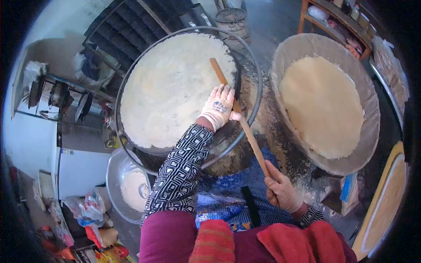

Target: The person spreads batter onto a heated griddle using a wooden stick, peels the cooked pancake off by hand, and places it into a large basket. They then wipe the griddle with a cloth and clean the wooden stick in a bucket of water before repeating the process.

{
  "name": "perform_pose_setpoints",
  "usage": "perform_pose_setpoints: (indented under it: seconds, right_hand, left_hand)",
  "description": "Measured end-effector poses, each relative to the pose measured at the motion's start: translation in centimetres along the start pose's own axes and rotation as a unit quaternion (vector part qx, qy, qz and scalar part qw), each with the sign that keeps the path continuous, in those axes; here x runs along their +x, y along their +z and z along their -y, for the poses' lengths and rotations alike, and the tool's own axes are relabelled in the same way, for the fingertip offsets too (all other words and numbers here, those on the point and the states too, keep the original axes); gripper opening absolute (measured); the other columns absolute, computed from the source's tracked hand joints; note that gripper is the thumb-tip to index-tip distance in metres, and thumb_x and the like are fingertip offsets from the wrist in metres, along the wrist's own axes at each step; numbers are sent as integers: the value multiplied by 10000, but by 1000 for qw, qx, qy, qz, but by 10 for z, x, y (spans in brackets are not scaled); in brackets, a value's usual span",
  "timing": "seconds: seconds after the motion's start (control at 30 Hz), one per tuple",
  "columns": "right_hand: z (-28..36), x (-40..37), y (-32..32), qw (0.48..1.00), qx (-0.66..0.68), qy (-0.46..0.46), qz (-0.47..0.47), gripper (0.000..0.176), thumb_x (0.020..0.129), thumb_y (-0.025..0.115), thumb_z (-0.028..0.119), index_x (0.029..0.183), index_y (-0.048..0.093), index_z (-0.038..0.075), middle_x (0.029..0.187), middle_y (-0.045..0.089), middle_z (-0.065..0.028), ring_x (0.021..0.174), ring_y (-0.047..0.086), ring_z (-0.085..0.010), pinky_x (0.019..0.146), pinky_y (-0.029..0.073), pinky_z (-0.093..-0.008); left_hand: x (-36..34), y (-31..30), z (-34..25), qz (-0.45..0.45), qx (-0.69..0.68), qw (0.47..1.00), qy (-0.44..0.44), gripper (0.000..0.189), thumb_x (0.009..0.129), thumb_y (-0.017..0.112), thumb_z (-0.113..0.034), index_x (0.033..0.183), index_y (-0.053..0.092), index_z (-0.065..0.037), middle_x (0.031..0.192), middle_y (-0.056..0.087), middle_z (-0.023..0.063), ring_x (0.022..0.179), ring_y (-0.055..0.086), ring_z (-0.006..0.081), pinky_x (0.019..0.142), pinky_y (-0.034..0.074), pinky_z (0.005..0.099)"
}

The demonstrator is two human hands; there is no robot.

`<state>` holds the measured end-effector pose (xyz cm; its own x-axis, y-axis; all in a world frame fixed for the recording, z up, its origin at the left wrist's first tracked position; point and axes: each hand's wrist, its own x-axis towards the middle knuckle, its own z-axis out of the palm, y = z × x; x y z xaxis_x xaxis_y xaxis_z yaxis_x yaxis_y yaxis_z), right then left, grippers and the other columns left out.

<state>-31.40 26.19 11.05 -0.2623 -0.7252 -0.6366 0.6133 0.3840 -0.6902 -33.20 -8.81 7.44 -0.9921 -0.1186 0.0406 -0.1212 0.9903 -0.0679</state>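
A large round pale sheet of dough [175, 87] covers the round griddle, its edge ragged. A long flat wooden stick [252, 140] slants across the griddle's right side, its far end over the dough. My left hand [219, 105], in a white glove, is closed around the stick's middle, the fingertips on it and the thumb on its right side. Nearer my body, my right hand [285, 190], also gloved, grips the near end of the stick. A grey metal ring [258, 87] runs around the griddle.
To the right, a large cloth-lined basket [370, 131] holds round tan flatbread [322, 105]. A metal bowl [115, 175] with pale powder or batter and a ladle [144, 190] stands at lower left. A round board [381, 206] leans at lower right. Shelves [324, 26] stand at back right.
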Motion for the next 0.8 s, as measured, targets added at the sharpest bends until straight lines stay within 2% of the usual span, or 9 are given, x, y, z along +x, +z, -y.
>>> perform_pose_setpoints:
  seconds: [0.1, 0.27, 0.5, 0.57, 0.63, 0.67, 0.7, 0.77, 0.8]
  right_hand:
    - [22, 34, 17, 988, 114, 0, 106, 604, 995, 526, 254, 1529, 254, 178, 576, 439, 10, 413, 389, -76, 375, 334, -238]
    - [38, 97, 65, 973, 109, 29, 200, 560, 1007, 489, 211, 1521, 269, 176, 574, 397, 14, 400, 364, -70, 360, 326, -240]
    - [13, 142, 154, 963, -87, 19, 254, 591, 1005, 466, 151, 1538, 210, 128, 632, 442, 32, 403, 384, -59, 356, 319, -225]
    - [-6, 148, 176, 962, -125, 38, 241, 603, 975, 541, 154, 1520, 294, 225, 612, 513, 7, 404, 424, -58, 345, 332, -225]
    - [-33, 154, 186, 958, -111, 47, 262, 604, 964, 563, 134, 1502, 337, 288, 613, 519, 12, 423, 408, -50, 360, 324, -224]
    - [-36, 148, 189, 938, -231, -24, 258, 616, 947, 591, 123, 1487, 363, 316, 662, 578, -36, 469, 462, -88, 422, 412, -268]
    - [-69, 160, 180, 883, -349, -184, 256, 619, 930, 621, 169, 1481, 369, 297, 814, 678, -130, 577, 620, -210, 562, 517, -336]
    - [-70, 134, 159, 834, -443, -234, 231, 618, 912, 646, 208, 1470, 387, 265, 982, 691, -199, 781, 698, -321, 702, 546, -374]
    - [-65, 116, 142, 837, -448, -235, 207, 606, 915, 638, 221, 1468, 390, 255, 1004, 686, -206, 804, 694, -341, 707, 546, -376]
  left_hand:
    - [-7, -2, 52, 21, 5, 999, -47, 1002, 681, 607, -698, 1352, 442, 28, 1418, 438, 227, 1373, 346, 374, 1152, 243, 454]
    - [-74, 6, 142, 3, -22, 991, -136, 914, 700, 637, -650, 1308, 477, 13, 1385, 463, 230, 1337, 380, 393, 1127, 284, 452]
    - [-231, 6, 199, 15, -14, 958, -286, 889, 655, 754, -484, 1330, 454, 9, 1422, 434, 228, 1349, 373, 382, 1128, 296, 443]
    - [-282, 5, 198, -6, 14, 955, -297, 934, 654, 715, -590, 1289, 467, 48, 1365, 469, 246, 1319, 393, 402, 1118, 295, 472]
    - [-332, 6, 190, -13, 23, 955, -296, 942, 698, 696, -580, 1316, 419, 75, 1365, 454, 262, 1314, 394, 408, 1119, 287, 485]
    - [-360, 11, 182, -5, 30, 955, -297, 955, 722, 670, -591, 1330, 390, 90, 1362, 441, 284, 1312, 387, 428, 1122, 274, 500]
    - [-383, 19, 167, 2, 38, 955, -295, 970, 745, 644, -602, 1345, 362, 106, 1360, 429, 305, 1309, 379, 448, 1125, 261, 515]
    - [-408, 31, 130, -20, 28, 949, -313, 990, 765, 611, -620, 1368, 334, 115, 1373, 385, 344, 1308, 349, 490, 1132, 226, 539]
    - [-396, 27, 109, -62, 15, 950, -304, 1043, 741, 617, -644, 1382, 311, 120, 1395, 351, 358, 1319, 313, 512, 1134, 206, 555]
